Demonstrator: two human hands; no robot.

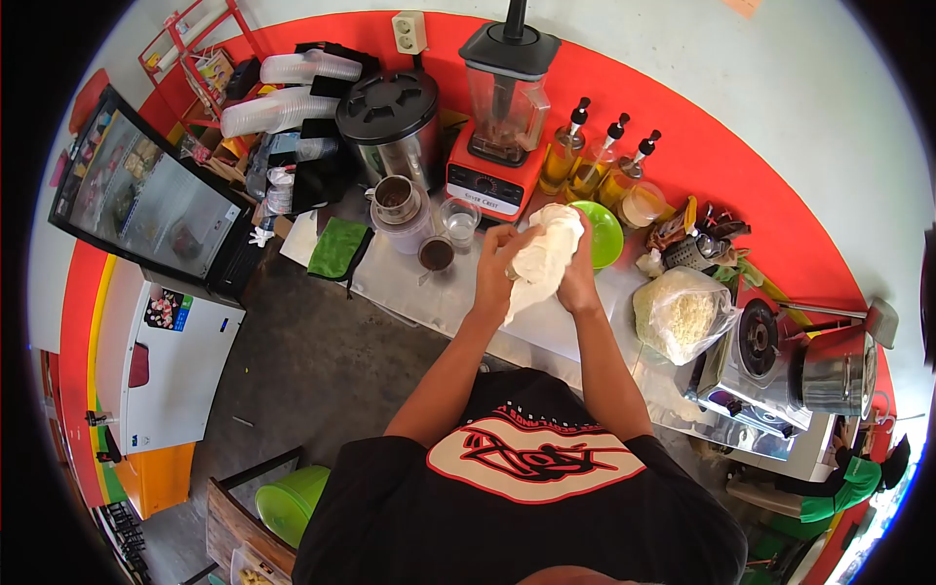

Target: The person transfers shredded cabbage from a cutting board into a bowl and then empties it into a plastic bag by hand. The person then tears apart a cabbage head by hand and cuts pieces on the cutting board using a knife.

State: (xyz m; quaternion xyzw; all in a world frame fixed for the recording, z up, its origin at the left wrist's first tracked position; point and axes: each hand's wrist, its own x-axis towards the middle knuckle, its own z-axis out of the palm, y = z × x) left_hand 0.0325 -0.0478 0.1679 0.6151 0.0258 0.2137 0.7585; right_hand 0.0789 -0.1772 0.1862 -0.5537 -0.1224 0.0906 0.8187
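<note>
A bunched white cloth [549,249] is held up over the metal counter, between my two hands. My left hand [503,255] is closed on its left side, fingers curled against the folds. On the other side, my right hand [577,273] grips the cloth, its fingers partly hidden. Whether something is wrapped inside, I cannot tell. Just behind the cloth lies a green plate [606,234]. To the left stand a clear glass [459,222], a cup of dark contents [436,254] and a metal filter cup [395,199] on a pale container.
A red blender [495,166], a steel pot with black lid [390,122] and oil bottles [590,166] line the wall. At right are a bag of pale shreds [682,317] and a gas stove [756,370]. A green cloth [338,247] lies left; a person [848,487] is at far right.
</note>
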